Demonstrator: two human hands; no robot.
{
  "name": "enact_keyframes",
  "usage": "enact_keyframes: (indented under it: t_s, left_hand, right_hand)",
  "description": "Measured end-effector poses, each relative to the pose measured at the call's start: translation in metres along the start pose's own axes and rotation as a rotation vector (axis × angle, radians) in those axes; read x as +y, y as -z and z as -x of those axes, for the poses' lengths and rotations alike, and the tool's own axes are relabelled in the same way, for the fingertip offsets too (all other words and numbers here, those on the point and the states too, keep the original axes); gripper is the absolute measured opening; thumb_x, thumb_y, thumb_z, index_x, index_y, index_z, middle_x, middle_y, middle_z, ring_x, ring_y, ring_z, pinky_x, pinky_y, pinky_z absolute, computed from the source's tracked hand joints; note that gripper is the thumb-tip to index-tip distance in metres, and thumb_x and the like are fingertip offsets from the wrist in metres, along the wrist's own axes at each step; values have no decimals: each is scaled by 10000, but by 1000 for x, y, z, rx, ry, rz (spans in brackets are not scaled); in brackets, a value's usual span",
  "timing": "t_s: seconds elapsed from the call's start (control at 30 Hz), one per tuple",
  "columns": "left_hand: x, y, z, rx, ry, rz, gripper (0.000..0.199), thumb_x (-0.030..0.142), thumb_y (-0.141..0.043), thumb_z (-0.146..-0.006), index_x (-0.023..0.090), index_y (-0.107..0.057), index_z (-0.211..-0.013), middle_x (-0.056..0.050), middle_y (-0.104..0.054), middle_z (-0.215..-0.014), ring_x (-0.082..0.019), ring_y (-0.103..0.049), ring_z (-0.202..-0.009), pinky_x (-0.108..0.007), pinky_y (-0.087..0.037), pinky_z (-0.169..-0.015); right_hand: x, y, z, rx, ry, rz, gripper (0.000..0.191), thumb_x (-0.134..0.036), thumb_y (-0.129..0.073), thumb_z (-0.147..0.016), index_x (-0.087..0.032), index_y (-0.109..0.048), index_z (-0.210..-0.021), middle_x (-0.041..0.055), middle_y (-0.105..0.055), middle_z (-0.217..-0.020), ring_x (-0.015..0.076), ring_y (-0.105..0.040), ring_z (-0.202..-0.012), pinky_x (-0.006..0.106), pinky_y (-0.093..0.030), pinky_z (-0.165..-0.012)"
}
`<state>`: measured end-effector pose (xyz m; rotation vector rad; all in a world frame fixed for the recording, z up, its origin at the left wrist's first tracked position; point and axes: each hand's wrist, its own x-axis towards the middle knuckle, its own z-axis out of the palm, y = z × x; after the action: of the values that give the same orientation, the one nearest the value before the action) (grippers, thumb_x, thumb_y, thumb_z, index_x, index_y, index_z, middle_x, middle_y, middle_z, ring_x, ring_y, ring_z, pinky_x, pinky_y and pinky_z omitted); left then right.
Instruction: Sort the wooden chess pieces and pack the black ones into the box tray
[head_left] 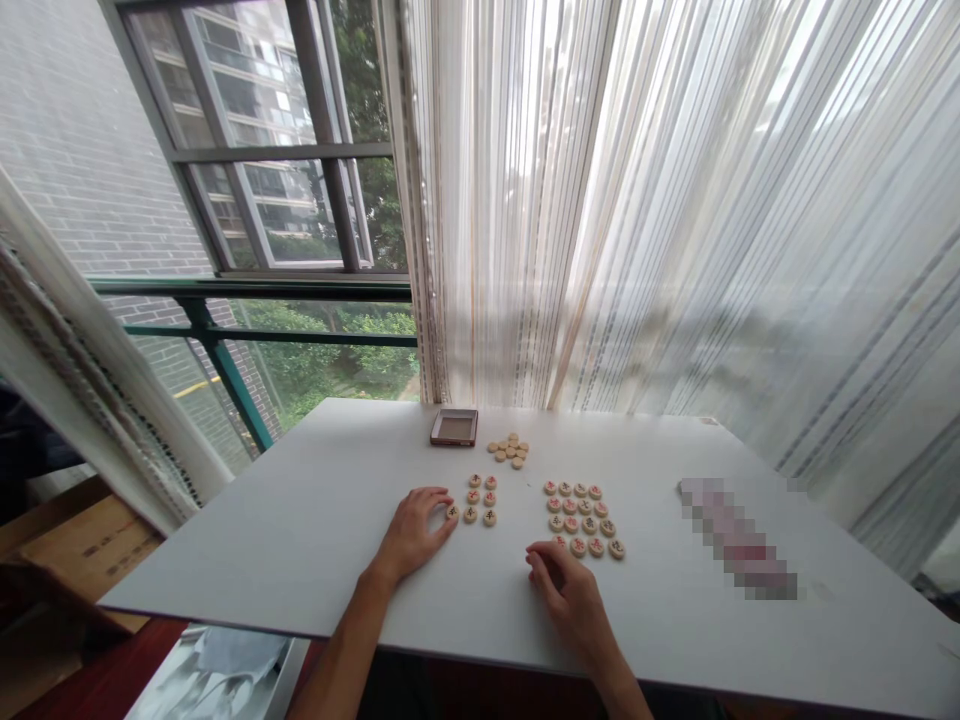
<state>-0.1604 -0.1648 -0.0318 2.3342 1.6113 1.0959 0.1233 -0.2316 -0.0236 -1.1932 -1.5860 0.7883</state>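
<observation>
My left hand (416, 525) rests on the white table (300, 540), thumb and index finger pinching a round wooden Chinese chess piece (452, 512) with a black character. That piece sits at the left end of the front row of a small group, beside another black-marked piece (470, 515). The group's back rows include red-marked pieces (490, 498). My right hand (564, 580) is loosely closed at the near edge of a larger grid of face-up pieces (571, 522), red and black mixed. No piece shows in its curled fingers, which partly cover the grid's front-left piece (559, 541).
Behind the groups lies a cluster of blank-looking pieces (513, 447), next to a shallow open box (454, 428). A blurred-out pinkish object (735, 540) lies at the right. Curtains (510, 200) and a window border the table's far side; a cardboard box (82, 545) stands at the left.
</observation>
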Motion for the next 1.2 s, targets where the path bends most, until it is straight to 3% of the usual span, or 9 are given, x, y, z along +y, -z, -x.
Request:
enact_keyframes:
  t_s: [0.17, 0.3, 0.5, 0.67, 0.77, 0.9, 1.03, 1.2]
  left_hand:
    - [1, 0, -9, 6, -10, -3, 295, 319, -656, -877, 238, -669, -1160, -78, -690, -1199, -266, -610, -1151, -457, -493, -1027]
    - [18, -10, -42, -7, -63, -7, 297, 335, -567, -949, 209, -628, -1211, -91, -667, -1249, -254, -576, -1217, -446, -448, -1081]
    - [64, -58, -99, -195, -205, -61, 449, 371, -546, -949, 203, -538, -1366, -102, -556, -1454, -255, -471, -1370, -429, -324, -1176]
    - [77, -89, -108, -325, -199, -153, 490, 320, -545, -919, 137, -526, -1373, -166, -528, -1474, -309, -444, -1399, -473, -289, -1180]
    - [78, -87, -97, -349, -205, -179, 421, 265, -548, -908, 147, -580, -1310, -167, -551, -1450, -322, -479, -1366, -490, -319, -1161]
    - [88, -69, -78, -354, -236, -175, 377, 242, -560, -913, 209, -598, -1286, -122, -592, -1409, -292, -541, -1296, -452, -395, -1110]
    - [101, -53, -67, -363, -286, -156, 273, 196, -602, -891, 242, -671, -1150, -81, -714, -1191, -272, -622, -1148, -448, -408, -1070]
    - [107, -51, -62, -351, -296, -131, 218, 125, -539, -930, 230, -722, -985, -68, -755, -1036, -252, -664, -1016, -462, -404, -1056]
  right_hand:
    - [1, 0, 0, -9, 9, -1, 305, -478, -559, -950, -211, -706, -961, 65, -737, -836, 215, -701, -710, 291, -573, -659]
    - [4, 0, 0, -22, 14, 28, 288, -459, -542, -963, -215, -694, -971, 56, -729, -829, 215, -697, -721, 286, -558, -658]
    - [9, 0, -1, -23, 17, 9, 272, -439, -526, -976, -215, -678, -1011, 58, -728, -889, 211, -699, -769, 287, -558, -727]
    - [12, 0, 0, 23, 5, -29, 275, -437, -529, -975, -213, -674, -1040, 57, -727, -900, 206, -708, -777, 279, -563, -736]
    - [12, 0, 1, 47, 6, -38, 254, -421, -535, -975, -219, -677, -1037, 51, -727, -895, 205, -711, -787, 279, -569, -743]
    - [11, 0, 2, 68, 29, -44, 229, -395, -554, -967, -222, -691, -1029, 50, -730, -884, 202, -710, -768, 276, -577, -724]
    - [11, -1, 0, 94, 32, -52, 248, -409, -551, -963, -220, -700, -1026, 49, -730, -846, 203, -708, -739, 278, -583, -697]
    - [12, -2, -2, 99, 20, -66, 285, -459, -561, -943, -215, -704, -983, 56, -735, -831, 214, -713, -733, 280, -590, -681]
